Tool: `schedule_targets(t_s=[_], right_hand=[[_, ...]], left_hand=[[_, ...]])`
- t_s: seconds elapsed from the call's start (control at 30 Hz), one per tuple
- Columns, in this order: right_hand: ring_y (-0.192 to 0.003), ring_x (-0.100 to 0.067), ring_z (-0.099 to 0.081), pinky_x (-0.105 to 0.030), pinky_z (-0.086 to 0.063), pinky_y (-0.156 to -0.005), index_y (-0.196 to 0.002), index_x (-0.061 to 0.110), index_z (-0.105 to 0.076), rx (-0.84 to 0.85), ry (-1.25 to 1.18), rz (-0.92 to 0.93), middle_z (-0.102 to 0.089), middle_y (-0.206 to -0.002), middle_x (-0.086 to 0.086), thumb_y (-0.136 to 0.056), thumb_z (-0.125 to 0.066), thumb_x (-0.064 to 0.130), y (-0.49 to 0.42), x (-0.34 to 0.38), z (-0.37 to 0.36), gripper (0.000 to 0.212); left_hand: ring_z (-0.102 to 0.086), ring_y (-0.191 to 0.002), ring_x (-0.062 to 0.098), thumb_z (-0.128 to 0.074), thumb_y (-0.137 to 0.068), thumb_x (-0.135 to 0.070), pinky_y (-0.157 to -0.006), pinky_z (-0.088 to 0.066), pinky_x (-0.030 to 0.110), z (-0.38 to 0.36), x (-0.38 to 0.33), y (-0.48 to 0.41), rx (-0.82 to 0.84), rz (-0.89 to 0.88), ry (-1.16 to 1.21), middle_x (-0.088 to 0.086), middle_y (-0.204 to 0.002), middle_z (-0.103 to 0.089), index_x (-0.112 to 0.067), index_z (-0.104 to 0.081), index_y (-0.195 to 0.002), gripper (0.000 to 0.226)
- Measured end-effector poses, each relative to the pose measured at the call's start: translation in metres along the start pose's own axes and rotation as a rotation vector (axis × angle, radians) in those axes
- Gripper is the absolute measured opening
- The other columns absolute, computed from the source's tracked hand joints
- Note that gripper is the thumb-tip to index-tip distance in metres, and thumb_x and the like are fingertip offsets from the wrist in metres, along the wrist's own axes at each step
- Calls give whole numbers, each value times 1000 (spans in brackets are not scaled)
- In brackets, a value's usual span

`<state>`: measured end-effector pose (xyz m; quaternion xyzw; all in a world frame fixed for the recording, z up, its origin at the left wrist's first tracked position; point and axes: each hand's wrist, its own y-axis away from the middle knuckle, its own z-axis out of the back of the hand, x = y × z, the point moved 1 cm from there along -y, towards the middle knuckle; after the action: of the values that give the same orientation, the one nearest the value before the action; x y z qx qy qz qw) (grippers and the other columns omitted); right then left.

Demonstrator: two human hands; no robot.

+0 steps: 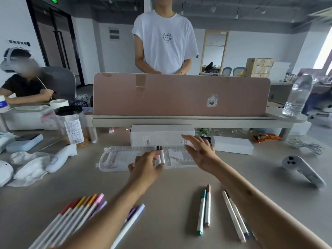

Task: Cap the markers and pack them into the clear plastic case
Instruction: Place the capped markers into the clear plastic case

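While the left hand pinches two markers in the case, the right hand hovers spread; four markers lie nearby.

On the grey desk a white VR controller lies at the right, a white carton sits below the pink divider panel, a water bottle stands on the riser shelf, and a black-lidded jar stands left.
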<state>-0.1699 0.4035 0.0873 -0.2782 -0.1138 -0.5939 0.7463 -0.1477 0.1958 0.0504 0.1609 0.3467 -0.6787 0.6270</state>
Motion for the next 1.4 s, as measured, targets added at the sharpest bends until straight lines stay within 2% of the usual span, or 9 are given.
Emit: schedule_targets(t_s=[0.1, 0.17, 0.23, 0.37, 0.5, 0.63, 0.83, 1.1, 1.4], right_hand=[[-121, -16, -42, -37, -30, -95, -126, 37, -53, -158, -27, 2, -52, -128, 14, -97, -53, 37, 32, -15, 19, 30], [-98, -9, -53, -37, -40, -88, -105, 40, -59, -245, -113, -14, -57, -103, 22, -90, -64, 32, 58, -25, 29, 18], [-79, -8, -57, -37, -50, -77, -90, 40, -63, -290, -205, -32, -61, -88, 18, -85, -71, 28, 83, -39, 37, 16], [-58, -8, -56, -28, -48, -59, -79, 33, -68, -292, -271, -115, -64, -71, 9, -81, -75, 21, 126, -62, 46, 14], [-54, -5, -53, -23, -46, -56, -74, 34, -69, -303, -226, -224, -63, -67, 12, -78, -78, 21, 157, -81, 47, 16], [-57, -4, -55, -24, -47, -60, -73, 35, -69, -268, -171, -308, -66, -68, 10, -76, -78, 24, 175, -94, 44, 15], [-59, -5, -54, -22, -42, -59, -70, 33, -66, -247, -75, -376, -63, -68, 9, -76, -79, 27, 194, -106, 49, 15], [-59, -3, -58, -27, -46, -67, -77, 36, -64, -230, 11, -386, -64, -72, 18, -72, -77, 40, 216, -114, 44, 14], [-76, 1, -55, -28, -43, -78, -80, 40, -66, -211, 79, -327, -60, -83, 15, -72, -73, 57, 223, -100, 46, 20]], left_hand=[[-59, -102, 7, -68, -87, -31, -88, -35, 32, -10, -21, 19, 21, -69, 83, -20, -96, -64, -40, -62, -115, 30], [-59, -90, 1, -70, -85, -34, -90, -42, 33, -19, -33, 33, 66, -109, 116, -20, -86, -64, -41, -63, -106, 23], [-56, -85, -2, -70, -84, -36, -91, -46, 35, -30, -43, 47, 114, -137, 127, -19, -83, -64, -40, -65, -101, 18], [-57, -79, 0, -69, -83, -37, -86, -52, 33, -54, -61, 69, 172, -172, 97, -19, -80, -64, -36, -68, -89, 7], [-58, -80, 4, -76, -72, -53, -77, -52, 29, -74, -69, 86, 140, -198, 39, -15, -83, -61, -33, -63, -76, 24], [-55, -88, 12, -77, -66, -60, -79, -48, 30, -84, -69, 97, 108, -243, -66, -14, -85, -54, -29, -62, -82, 39], [-55, -87, 16, -80, -69, -50, -79, -48, 30, -87, -64, 100, 85, -290, -74, -12, -88, -59, -25, -70, -83, 30], [-57, -79, 15, -79, -70, -42, -72, -47, 29, -92, -65, 100, 62, -290, -62, -12, -78, -63, -20, -68, -65, 25], [-62, -58, 10, -78, -69, -35, -58, -51, 27, -86, -68, 101, 45, -120, 59, -10, -58, -66, -19, -65, -59, 22]])
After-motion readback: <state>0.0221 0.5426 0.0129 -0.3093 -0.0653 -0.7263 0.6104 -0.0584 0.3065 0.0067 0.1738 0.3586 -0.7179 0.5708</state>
